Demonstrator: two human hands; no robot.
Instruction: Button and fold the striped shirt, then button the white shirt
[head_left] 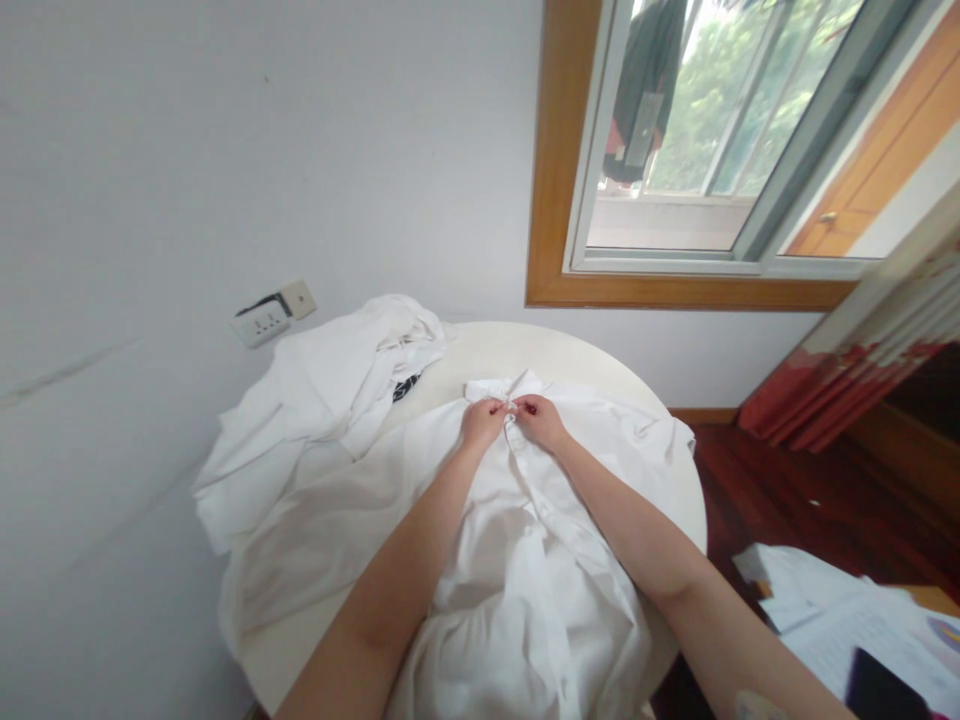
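Observation:
A white button-up shirt (495, 560) lies spread on a round white table (517, 340), its collar toward the wall and its lower part hanging over the near side. My left hand (484, 418) pinches the shirt's front edge just below the collar. Touching the same spot from the other side, my right hand (541, 420) also has its fingers pressed together on the fabric. The fingertips nearly meet, and whatever small button sits between them is hidden. Below my hands, the front placket runs down loosely, with its edges partly apart.
A heap of white clothes (330, 380) rests on the table's left side by a wall socket (262, 322). Behind stands the wall with a wood-framed window (566, 285). A curtain (862, 350) hangs at right; papers (847, 620) and a dark phone-like object (885, 688) lie at lower right.

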